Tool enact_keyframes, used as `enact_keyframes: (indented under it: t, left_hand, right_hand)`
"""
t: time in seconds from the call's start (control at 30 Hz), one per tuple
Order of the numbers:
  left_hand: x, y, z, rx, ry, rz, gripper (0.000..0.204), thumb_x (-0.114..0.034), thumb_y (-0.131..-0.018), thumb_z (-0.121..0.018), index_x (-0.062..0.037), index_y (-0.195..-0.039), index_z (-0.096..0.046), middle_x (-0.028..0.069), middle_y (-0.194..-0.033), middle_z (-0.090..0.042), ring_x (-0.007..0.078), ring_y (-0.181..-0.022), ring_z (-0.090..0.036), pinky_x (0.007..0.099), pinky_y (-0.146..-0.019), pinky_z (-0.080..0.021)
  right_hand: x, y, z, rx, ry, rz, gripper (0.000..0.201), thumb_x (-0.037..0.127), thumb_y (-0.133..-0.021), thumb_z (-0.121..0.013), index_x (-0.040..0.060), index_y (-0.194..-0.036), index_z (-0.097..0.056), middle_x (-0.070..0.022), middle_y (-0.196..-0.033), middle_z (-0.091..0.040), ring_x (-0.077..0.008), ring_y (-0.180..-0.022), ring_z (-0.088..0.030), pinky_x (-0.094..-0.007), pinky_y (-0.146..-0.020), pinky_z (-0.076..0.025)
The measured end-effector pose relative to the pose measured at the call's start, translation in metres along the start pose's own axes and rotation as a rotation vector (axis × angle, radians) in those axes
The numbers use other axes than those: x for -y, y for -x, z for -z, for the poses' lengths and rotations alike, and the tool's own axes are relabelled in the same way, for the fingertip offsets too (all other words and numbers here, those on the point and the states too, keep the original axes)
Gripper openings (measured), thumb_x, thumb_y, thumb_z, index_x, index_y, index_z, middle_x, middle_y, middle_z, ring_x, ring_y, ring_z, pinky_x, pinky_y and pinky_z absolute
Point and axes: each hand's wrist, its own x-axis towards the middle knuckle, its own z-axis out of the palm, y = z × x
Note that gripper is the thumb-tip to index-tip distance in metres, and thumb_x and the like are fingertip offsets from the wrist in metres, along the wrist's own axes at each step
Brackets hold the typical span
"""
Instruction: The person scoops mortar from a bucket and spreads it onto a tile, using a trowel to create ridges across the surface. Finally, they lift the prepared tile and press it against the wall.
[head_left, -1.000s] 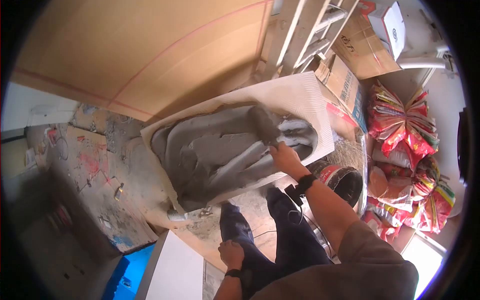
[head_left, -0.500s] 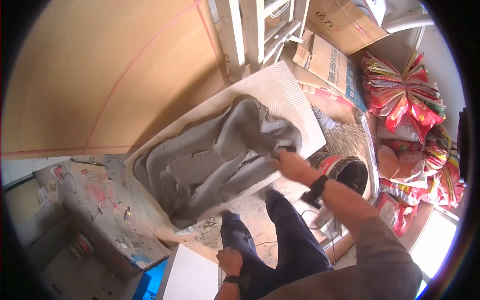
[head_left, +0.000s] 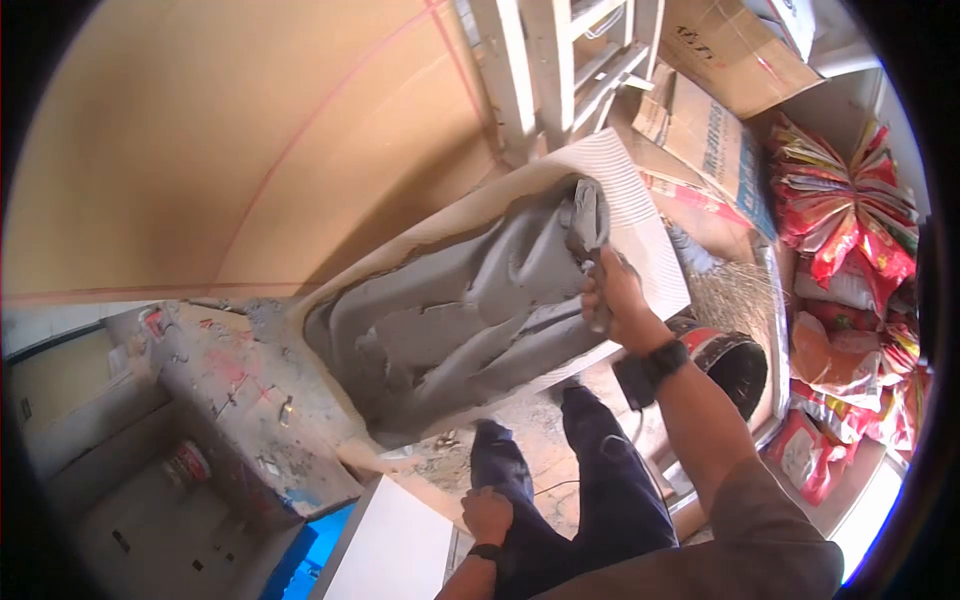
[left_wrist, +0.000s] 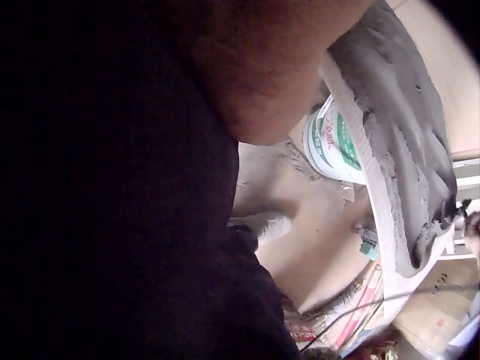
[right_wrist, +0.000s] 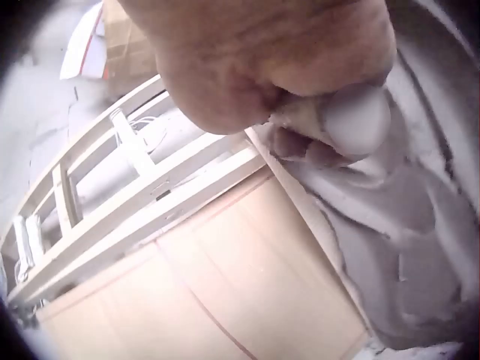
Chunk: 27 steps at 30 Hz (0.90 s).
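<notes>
Wet grey mortar [head_left: 440, 320] covers most of a pale slab [head_left: 640, 210] whose right end shows combed ridges. My right hand [head_left: 622, 298] grips the handle of a trowel [head_left: 587, 215] at the mortar's right end; some mortar lies on the blade. In the right wrist view the handle's rounded end [right_wrist: 358, 120] sticks out of the curled right hand [right_wrist: 277, 67]. My left hand [head_left: 488, 515] rests on the thigh of the dark trousers [head_left: 515, 545], its fingers loosely bent. Part of the left hand [left_wrist: 270, 82] fills the top of the left wrist view.
A large cardboard-coloured panel [head_left: 250, 130] stands behind the slab, beside a ladder [head_left: 560, 70]. To the right are a black bucket [head_left: 738, 370], flattened boxes [head_left: 700, 135] and red bags [head_left: 845, 215]. A white and green bucket [left_wrist: 335, 142] is under the slab. A white board [head_left: 390, 545] stands near the left hand.
My right hand has moved up the slab's right end with the trowel, whose blade now points away from me. The head view has shifted. My left hand stays on the thigh.
</notes>
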Motion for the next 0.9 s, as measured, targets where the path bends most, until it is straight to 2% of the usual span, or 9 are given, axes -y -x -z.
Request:
enact_keyframes:
  t: [0.1, 0.17, 0.3, 0.43, 0.53, 0.63, 0.73, 0.8, 0.9]
  left_hand:
    - [-0.002, -0.006, 0.006, 0.007, 0.002, 0.021, 0.028, -0.022, -0.083, -0.054, -0.0073, -0.1, -0.072, 0.0201, -0.102, -0.064, 0.0402, -0.098, -0.06, 0.0502, -0.082, -0.054]
    - [0.002, -0.006, 0.011, 0.036, -0.013, 0.025, 0.029, -0.022, -0.083, -0.054, -0.0077, -0.1, -0.073, 0.0198, -0.102, -0.064, 0.0399, -0.098, -0.06, 0.0505, -0.082, -0.054]
    - [0.024, -0.006, 0.011, 0.012, 0.082, 0.063, 0.029, -0.023, -0.084, -0.055, -0.008, -0.1, -0.073, 0.0189, -0.102, -0.065, 0.0392, -0.099, -0.06, 0.0507, -0.082, -0.054]
    - [0.047, -0.009, 0.007, 0.089, 0.141, 0.1, 0.032, -0.025, -0.086, -0.053, -0.0085, -0.104, -0.072, 0.0186, -0.108, -0.064, 0.0381, -0.103, -0.06, 0.0502, -0.085, -0.053]
    - [0.06, -0.011, 0.014, 0.151, 0.198, 0.143, 0.034, -0.027, -0.087, -0.052, -0.0093, -0.107, -0.072, 0.0181, -0.111, -0.063, 0.0375, -0.107, -0.059, 0.0499, -0.088, -0.053]
    - [0.072, -0.011, 0.011, 0.152, 0.232, 0.15, 0.034, -0.028, -0.088, -0.051, -0.0099, -0.108, -0.072, 0.0172, -0.112, -0.063, 0.037, -0.108, -0.059, 0.0497, -0.089, -0.053]
    - [0.081, -0.014, 0.007, 0.152, 0.239, 0.145, 0.034, -0.029, -0.088, -0.051, -0.0099, -0.108, -0.072, 0.0165, -0.113, -0.063, 0.0363, -0.108, -0.059, 0.0494, -0.09, -0.052]
    - [0.086, -0.017, 0.007, 0.164, 0.236, 0.14, 0.034, -0.029, -0.089, -0.051, -0.0099, -0.109, -0.071, 0.0162, -0.114, -0.063, 0.036, -0.109, -0.058, 0.0491, -0.09, -0.052]
    - [0.09, -0.019, 0.016, 0.168, 0.25, 0.111, 0.033, -0.028, -0.089, -0.051, -0.0098, -0.108, -0.071, 0.0159, -0.114, -0.063, 0.0356, -0.108, -0.059, 0.0485, -0.09, -0.052]
  right_hand:
    - [-0.046, -0.012, -0.071, -0.048, 0.043, 0.062, 0.05, 0.056, -0.098, -0.047, 0.0097, -0.081, -0.05, -0.0073, -0.064, -0.051, -0.0202, -0.047, -0.051, -0.0367, -0.042, -0.042]
    - [-0.08, -0.008, -0.105, 0.005, 0.181, 0.042, 0.047, 0.052, -0.099, -0.047, 0.0063, -0.09, -0.053, -0.0035, -0.065, -0.049, -0.0172, -0.049, -0.049, -0.0361, -0.043, -0.043]
    - [-0.146, 0.016, -0.172, 0.039, 0.25, 0.049, 0.05, 0.049, -0.1, -0.047, 0.0035, -0.08, -0.053, -0.0064, -0.058, -0.05, -0.0182, -0.045, -0.05, -0.0362, -0.042, -0.042]
    - [-0.213, 0.018, -0.219, 0.121, 0.572, 0.188, 0.05, 0.047, -0.1, -0.048, 0.003, -0.078, -0.055, -0.0069, -0.054, -0.05, -0.0187, -0.043, -0.05, -0.0367, -0.042, -0.041]
    - [-0.247, 0.022, -0.25, 0.29, 0.756, 0.179, 0.05, 0.045, -0.101, -0.047, -0.0003, -0.082, -0.057, -0.0081, -0.058, -0.054, -0.0198, -0.046, -0.054, -0.0382, -0.044, -0.043]
    - [-0.269, 0.041, -0.281, 0.323, 0.899, 0.241, 0.052, 0.044, -0.101, -0.047, -0.0039, -0.088, -0.06, -0.0142, -0.063, -0.06, -0.0261, -0.051, -0.061, -0.0412, -0.048, -0.048]
    - [-0.283, 0.035, -0.293, 0.379, 1.143, 0.35, 0.055, 0.044, -0.098, -0.048, -0.0094, -0.108, -0.059, -0.0341, -0.097, -0.066, -0.046, -0.094, -0.066, -0.0515, -0.081, -0.051]
    - [-0.269, 0.036, -0.282, 0.34, 1.366, 0.448, 0.053, 0.044, -0.098, -0.048, -0.0061, -0.111, -0.058, -0.0337, -0.099, -0.066, -0.0469, -0.098, -0.065, -0.053, -0.085, -0.05]
    - [-0.221, 0.037, -0.223, 0.28, 1.601, 0.512, 0.05, 0.044, -0.097, -0.049, -0.0026, -0.111, -0.058, -0.032, -0.102, -0.066, -0.0472, -0.1, -0.064, -0.0541, -0.087, -0.049]
